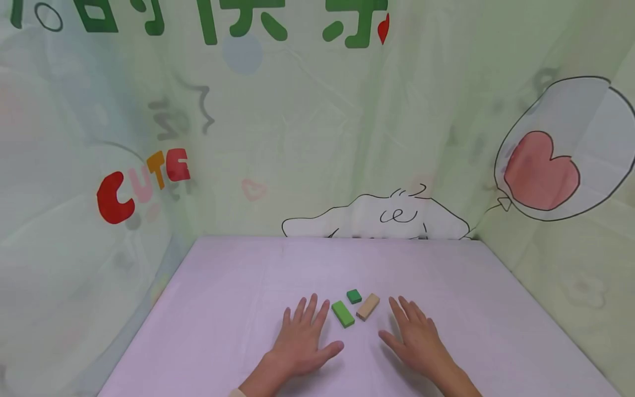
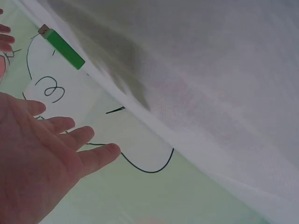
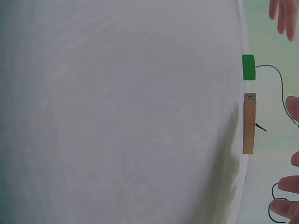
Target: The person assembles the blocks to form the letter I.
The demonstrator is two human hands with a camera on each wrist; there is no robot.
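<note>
Three small blocks lie close together between the hands in the head view. A light green block (image 1: 343, 314) is nearest the left hand (image 1: 301, 343), which is held over the table with fingers spread and nothing in it. Behind it sits a smaller dark green block (image 1: 354, 296). The natural wood block (image 1: 368, 307) slants on the side of the right hand (image 1: 418, 340), whose fingers are also spread and bare. In the left wrist view the green block (image 2: 66, 49) shows past the fingertips. The right wrist view has the wood block (image 3: 249, 124), with marks on its end.
A pale lilac cloth covers the table (image 1: 238, 275). Light green printed curtains (image 1: 307, 127) enclose it at the back and both sides, with a balloon drawing (image 1: 565, 149) on the right and colourful letters (image 1: 144, 184) on the left.
</note>
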